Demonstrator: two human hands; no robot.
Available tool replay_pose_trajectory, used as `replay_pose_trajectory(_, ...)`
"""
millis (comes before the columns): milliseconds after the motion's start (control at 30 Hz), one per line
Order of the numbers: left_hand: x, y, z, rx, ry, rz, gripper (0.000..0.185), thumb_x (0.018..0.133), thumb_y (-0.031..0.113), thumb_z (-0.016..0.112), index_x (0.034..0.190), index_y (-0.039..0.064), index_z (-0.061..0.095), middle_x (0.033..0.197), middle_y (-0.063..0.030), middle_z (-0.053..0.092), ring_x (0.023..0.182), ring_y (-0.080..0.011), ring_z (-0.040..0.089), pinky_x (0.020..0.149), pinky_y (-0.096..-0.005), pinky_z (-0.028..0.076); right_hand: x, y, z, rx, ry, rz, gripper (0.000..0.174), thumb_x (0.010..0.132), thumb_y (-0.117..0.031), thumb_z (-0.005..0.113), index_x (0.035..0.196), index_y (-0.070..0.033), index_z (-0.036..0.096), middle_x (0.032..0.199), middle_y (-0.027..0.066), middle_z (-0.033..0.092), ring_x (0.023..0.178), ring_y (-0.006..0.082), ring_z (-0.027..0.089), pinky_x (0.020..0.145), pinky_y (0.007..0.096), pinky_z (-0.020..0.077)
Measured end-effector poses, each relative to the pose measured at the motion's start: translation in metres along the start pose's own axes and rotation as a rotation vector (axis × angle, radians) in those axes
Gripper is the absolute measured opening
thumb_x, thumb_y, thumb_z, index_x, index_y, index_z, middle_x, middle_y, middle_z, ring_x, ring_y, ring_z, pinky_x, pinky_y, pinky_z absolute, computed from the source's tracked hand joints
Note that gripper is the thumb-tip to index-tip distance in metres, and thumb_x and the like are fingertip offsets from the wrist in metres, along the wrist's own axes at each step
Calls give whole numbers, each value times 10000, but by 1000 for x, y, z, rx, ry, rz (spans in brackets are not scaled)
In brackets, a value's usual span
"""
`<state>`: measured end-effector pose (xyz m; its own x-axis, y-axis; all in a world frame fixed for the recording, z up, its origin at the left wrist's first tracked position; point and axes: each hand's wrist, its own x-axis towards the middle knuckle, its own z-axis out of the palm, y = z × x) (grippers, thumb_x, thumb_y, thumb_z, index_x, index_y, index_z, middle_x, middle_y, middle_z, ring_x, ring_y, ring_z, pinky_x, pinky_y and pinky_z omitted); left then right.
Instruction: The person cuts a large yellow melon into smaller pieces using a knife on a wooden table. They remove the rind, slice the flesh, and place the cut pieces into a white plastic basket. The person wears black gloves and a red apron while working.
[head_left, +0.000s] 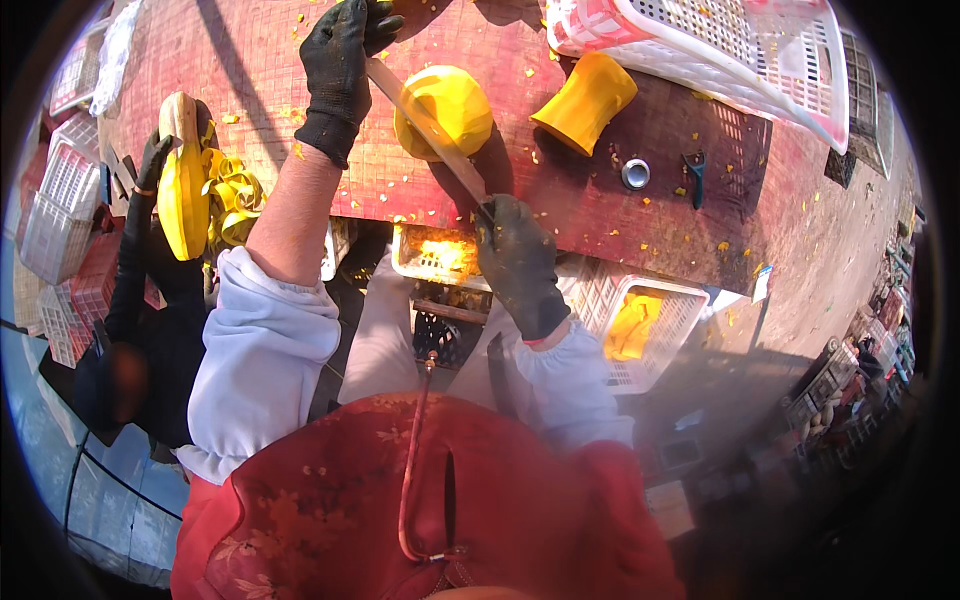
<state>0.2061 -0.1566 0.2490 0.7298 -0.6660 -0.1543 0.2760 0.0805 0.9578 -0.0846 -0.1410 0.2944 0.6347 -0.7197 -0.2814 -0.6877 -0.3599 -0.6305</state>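
My right hand (519, 262), in a dark glove, grips the handle of a long knife (431, 131). The blade slants up and left across a peeled, rounded yellow squash piece (459, 105) on the red table (360, 187). My left hand (341, 64), also gloved, is near the blade's far end; some yellow shows beyond its fingers at the top rim, but its hold cannot be made out. A peeled yellow squash neck (586, 101) lies to the right. Further right are a small round metal item (635, 174) and a peeler (697, 180).
A co-worker's gloved hand (154, 161) holds a long, partly peeled squash (182, 187) at left, beside curled peels (236, 195). A pink-and-white crate (720, 52) stands upper right. Below the table edge are a crate of orange scraps (442, 255) and a white crate (667, 337) with yellow pieces.
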Motion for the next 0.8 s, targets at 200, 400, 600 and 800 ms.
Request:
replay_pose_trajectory(200,-7,24,39,281,239,-37,242,930,211,547,1061,18,611,779,-65,628,610,-134,581,565,-246,487,5,1,-2,-24,-92,46,228,821,-157,614,998,-70,501,862,164,609,753,390,602,621,472,483)
replay_pose_trajectory(400,3,21,43,346,324,6,212,929,184,542,1039,21,622,616,8,537,505,-61,438,453,-217,366,19,-8,-13,-197,-180,8,172,866,-150,511,945,-15,439,796,191,600,663,373,643,552,441,533)
replay_pose_trajectory(600,24,-45,7,238,194,-108,208,922,158,570,1084,44,634,733,-49,616,561,-108,553,509,-230,462,19,-35,-25,-243,-226,40,176,861,-130,501,973,-5,449,780,193,599,669,353,655,547,426,534)
replay_pose_trajectory(800,30,-69,-4,248,245,-158,200,924,145,558,1088,63,637,685,-23,581,535,-87,499,468,-218,411,29,-34,-7,-321,-270,52,187,865,-129,500,996,-3,457,800,194,608,672,349,656,562,421,536)
